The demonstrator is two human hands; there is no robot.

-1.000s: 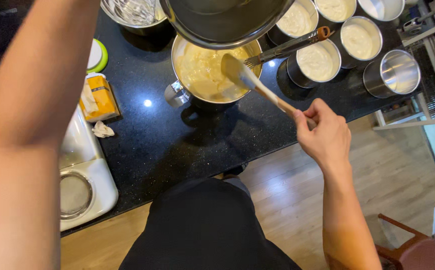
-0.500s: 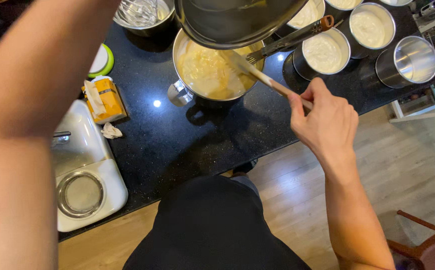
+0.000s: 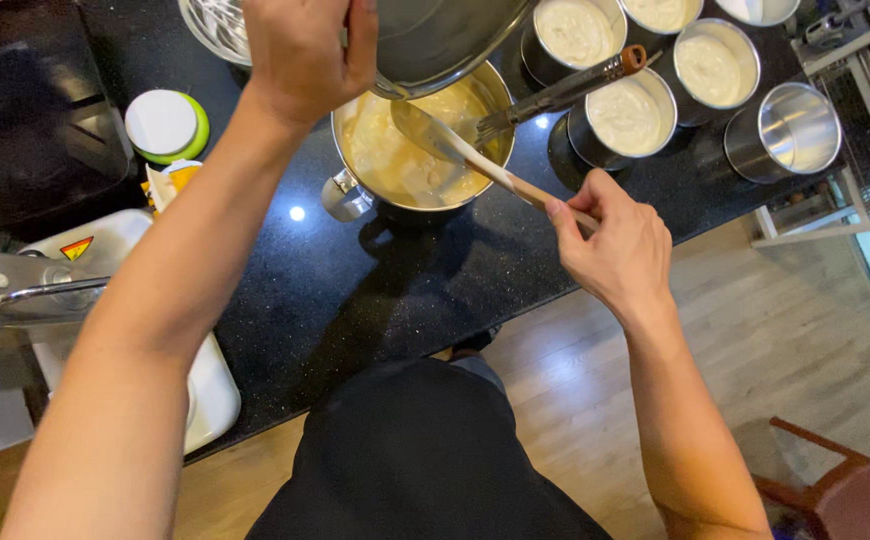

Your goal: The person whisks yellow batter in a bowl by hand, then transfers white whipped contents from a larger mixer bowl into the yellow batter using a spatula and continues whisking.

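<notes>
The left hand (image 3: pixel 305 50) clenches the tilted pan (image 3: pixel 445 35); right hand (image 3: pixel 620 245) grasps the spatula (image 3: pixel 455 150). Batter (image 3: pixel 395 160) below that grip could slop onto the desk (image 3: pixel 405 290).

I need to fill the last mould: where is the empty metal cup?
In the head view the empty cup stands at the upper right on the black counter, at the right end of the row, beside a filled cup.

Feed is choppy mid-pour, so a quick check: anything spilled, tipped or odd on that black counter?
No spill shows on the black speckled counter. The left hand tilts a steel pan over the batter-filled steel pot; the right hand holds a wooden-handled spatula. One round steel mould is empty.
</notes>
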